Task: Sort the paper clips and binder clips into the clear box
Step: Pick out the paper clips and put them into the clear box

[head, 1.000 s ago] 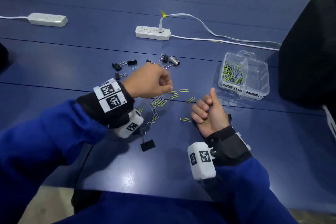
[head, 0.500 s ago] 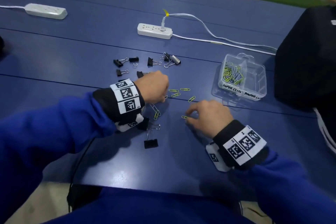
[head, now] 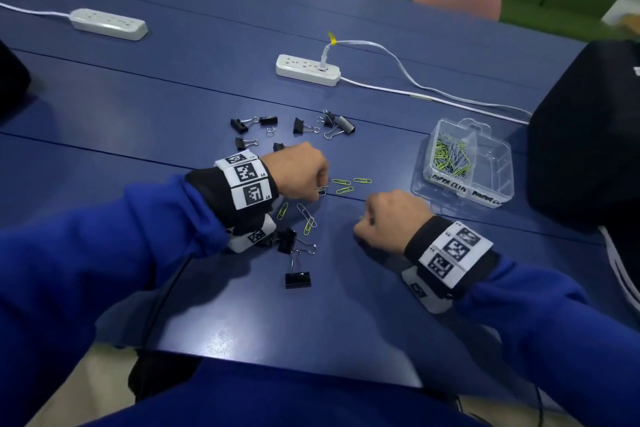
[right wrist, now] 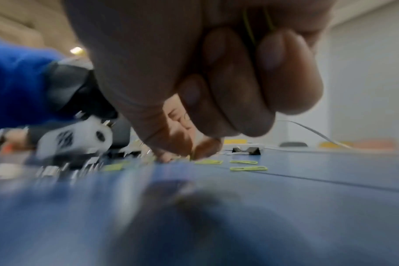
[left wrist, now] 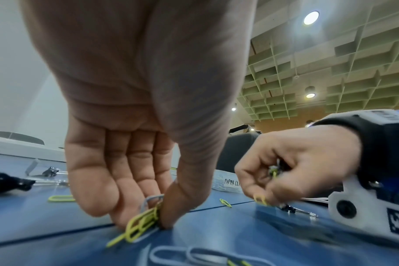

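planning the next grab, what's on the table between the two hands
In the head view, three yellow-green paper clips lie on the bare blue table between the left hand and the right hand, toward their far side.

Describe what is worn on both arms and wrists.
Both arms wear bright blue sleeves ending in black wrist cuffs. Each cuff carries a band of white square tags printed with black coded patterns. A white camera housing, also tagged, sits under each wrist. Both hands are bare.
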`<move>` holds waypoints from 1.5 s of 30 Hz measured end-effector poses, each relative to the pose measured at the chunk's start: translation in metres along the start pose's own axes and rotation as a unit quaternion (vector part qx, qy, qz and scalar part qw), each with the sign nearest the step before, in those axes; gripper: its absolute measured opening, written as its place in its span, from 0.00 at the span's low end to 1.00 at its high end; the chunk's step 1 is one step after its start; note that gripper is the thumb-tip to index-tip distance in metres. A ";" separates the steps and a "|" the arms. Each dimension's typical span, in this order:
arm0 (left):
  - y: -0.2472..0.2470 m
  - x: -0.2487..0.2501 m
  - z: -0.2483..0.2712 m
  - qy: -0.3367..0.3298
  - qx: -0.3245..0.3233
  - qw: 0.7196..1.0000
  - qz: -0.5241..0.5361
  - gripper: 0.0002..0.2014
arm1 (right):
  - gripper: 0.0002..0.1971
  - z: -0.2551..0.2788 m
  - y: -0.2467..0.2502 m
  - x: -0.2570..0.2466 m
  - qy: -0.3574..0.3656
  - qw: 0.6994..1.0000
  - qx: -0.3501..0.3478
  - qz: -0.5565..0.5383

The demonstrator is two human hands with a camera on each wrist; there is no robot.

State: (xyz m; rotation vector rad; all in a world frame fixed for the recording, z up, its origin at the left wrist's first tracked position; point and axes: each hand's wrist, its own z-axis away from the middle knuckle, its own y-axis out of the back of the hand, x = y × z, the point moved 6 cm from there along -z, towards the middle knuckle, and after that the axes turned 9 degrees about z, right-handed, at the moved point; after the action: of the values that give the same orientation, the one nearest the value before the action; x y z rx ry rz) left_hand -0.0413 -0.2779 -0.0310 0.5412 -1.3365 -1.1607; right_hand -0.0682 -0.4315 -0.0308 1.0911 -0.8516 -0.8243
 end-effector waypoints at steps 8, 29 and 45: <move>-0.003 -0.003 -0.002 -0.020 -0.005 1.000 -0.006 0.12 | 0.10 -0.028 0.040 0.145 -0.196 0.939 0.091 -0.269; 0.014 0.135 -0.142 -0.023 0.063 0.951 0.303 0.06 | 0.30 -0.077 0.003 0.204 -0.265 0.629 0.024 -0.730; 0.033 0.006 -0.017 -0.014 0.012 1.000 0.018 0.05 | 0.03 -0.017 0.024 0.104 -0.048 0.785 0.083 -0.612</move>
State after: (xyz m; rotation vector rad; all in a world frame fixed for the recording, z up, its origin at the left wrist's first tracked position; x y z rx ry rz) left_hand -0.0158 -0.2752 -0.0041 0.5176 -1.3812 -1.1277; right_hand -0.0042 -0.5105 0.0058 1.7783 -0.1728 -1.9126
